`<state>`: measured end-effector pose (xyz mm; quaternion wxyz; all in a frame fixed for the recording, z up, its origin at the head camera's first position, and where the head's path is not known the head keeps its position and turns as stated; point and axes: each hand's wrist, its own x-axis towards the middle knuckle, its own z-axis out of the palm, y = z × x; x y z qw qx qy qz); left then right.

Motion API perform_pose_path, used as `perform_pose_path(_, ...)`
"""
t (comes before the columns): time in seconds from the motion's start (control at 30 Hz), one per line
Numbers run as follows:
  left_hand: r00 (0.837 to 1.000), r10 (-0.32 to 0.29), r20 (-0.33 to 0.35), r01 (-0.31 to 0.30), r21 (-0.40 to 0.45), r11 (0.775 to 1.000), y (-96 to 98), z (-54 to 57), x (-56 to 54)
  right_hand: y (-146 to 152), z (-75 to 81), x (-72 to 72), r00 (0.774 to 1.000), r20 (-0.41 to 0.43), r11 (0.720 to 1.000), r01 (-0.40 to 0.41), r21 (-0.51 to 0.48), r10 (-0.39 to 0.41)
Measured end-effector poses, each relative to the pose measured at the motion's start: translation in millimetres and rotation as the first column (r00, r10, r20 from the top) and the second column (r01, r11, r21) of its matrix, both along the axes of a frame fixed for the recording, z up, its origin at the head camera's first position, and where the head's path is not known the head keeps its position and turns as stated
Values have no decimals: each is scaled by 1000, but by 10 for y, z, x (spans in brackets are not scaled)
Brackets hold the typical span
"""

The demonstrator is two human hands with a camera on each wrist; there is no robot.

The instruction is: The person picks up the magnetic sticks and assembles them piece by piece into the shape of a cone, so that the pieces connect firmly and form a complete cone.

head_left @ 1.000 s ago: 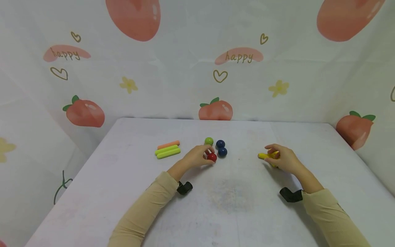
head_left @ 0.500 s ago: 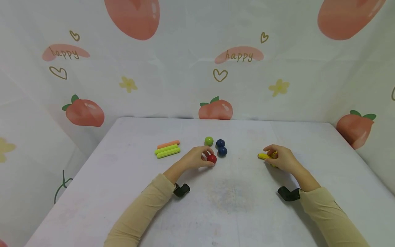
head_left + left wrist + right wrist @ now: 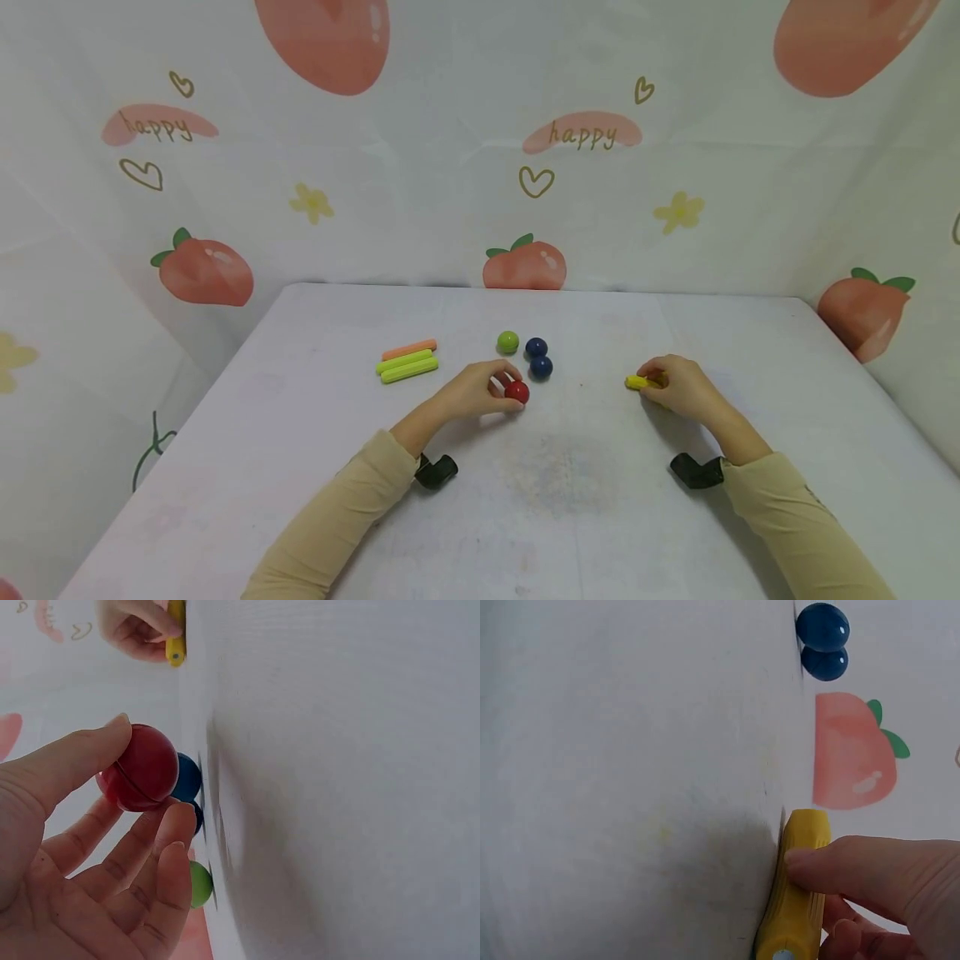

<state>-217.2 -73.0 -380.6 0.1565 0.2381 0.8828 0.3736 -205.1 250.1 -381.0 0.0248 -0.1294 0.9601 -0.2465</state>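
My left hand (image 3: 480, 390) pinches a glossy red ball (image 3: 517, 392) between thumb and fingers. In the left wrist view a thin seam runs across the red ball (image 3: 142, 769), which looks held a little above the table. A green ball (image 3: 507, 342) and two dark blue balls (image 3: 541, 367) sit just beyond that hand. On the right, my right hand (image 3: 686, 387) pinches a yellow ribbed handle-like piece (image 3: 636, 382). Seen in the right wrist view, the yellow piece (image 3: 799, 900) has a hole in its near end; my fingers hide part of it.
Left of the balls lie an orange stick (image 3: 408, 350) and two yellow-green sticks (image 3: 409, 370), side by side. The white table (image 3: 570, 533) ends at a printed cloth backdrop (image 3: 420, 167). Black wrist-worn devices (image 3: 696, 472) hang below both sleeves.
My left hand has drawn the red ball slightly toward me, away from the other balls. The right hand's fingers have closed in on the yellow piece.
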Motion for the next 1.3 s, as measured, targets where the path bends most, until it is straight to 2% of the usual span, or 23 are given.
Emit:
perform_pose_path(0.27, 1000, 0, 12, -1, 71, 998, -13, -9, 54, -118, 52, 39, 999, -4, 998, -48, -42, 48)
perform_pose_path(0.53, 999, -4, 39, 0, 101, 995, -3, 0, 116, -307, 103, 104, 993, -11, 990, -117, -82, 117)
perform_pose_path(0.8, 997, -37, 63, 27, 141, 990, 32, 7, 187, -533, 136, 177, 985, 7, 979, -173, -109, 175)
perform_pose_path(1.1, 996, -51, 75, 40, 149, 988, 79, 22, 259, -689, 142, 231, 965, 54, 954, -243, -175, 256)
perform_pose_path(1.3, 996, -68, 62, 56, 179, 982, 98, 52, 310, -767, 158, 275, 953, 35, 937, -288, -198, 301)
